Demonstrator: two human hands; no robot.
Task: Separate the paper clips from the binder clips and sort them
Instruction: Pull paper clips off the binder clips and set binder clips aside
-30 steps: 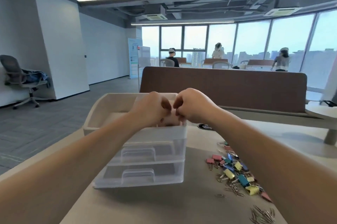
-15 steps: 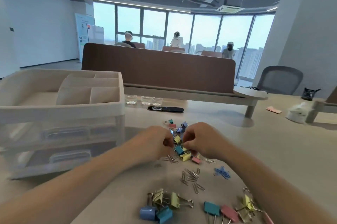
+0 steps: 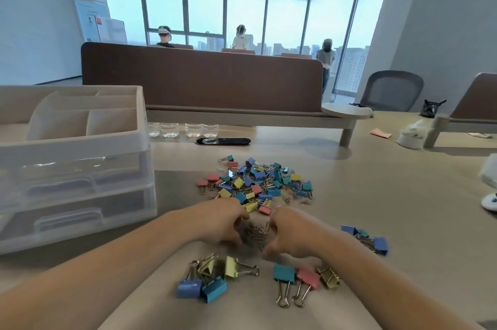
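Head view: one camera, looking forward and down over a table (image 3: 376, 208).
Left hand (image 3: 223, 222): low over the table, its fingers curled round the left side of a small heap of paper clips (image 3: 255, 233), the thumb on top.
Right hand (image 3: 290, 233): opposite the left one, with its fingers curled round the right side of the same heap; motion blur hid whether any single clip was pinched.
Paper clips: a loose silver heap that lay on the table between the two hands, just on the near side of the mixed pile.
Mixed pile (image 3: 258, 184): coloured binder clips in blue, teal, yellow and pink, tangled with wire clips, beyond the hands and touching neither.
Near-left binder clips (image 3: 207, 278): yellow, blue and teal ones, bunched together below the left hand.
Near-right binder clips (image 3: 301, 281): one teal, one pink and one gold, side by side below the right wrist.
Blue binder clips (image 3: 368, 238): a small cluster on the far side of the right forearm, apart from the rest.
Drawer organizer (image 3: 75, 163): at the left of the table, with two clear drawers pushed in and an open divided tray on top.
Glass jars (image 3: 183, 129): a row of clear ones behind the pile, at the foot of the brown divider (image 3: 201, 74).
Background: an office chair (image 3: 390, 90) at the right, and three people by the windows.
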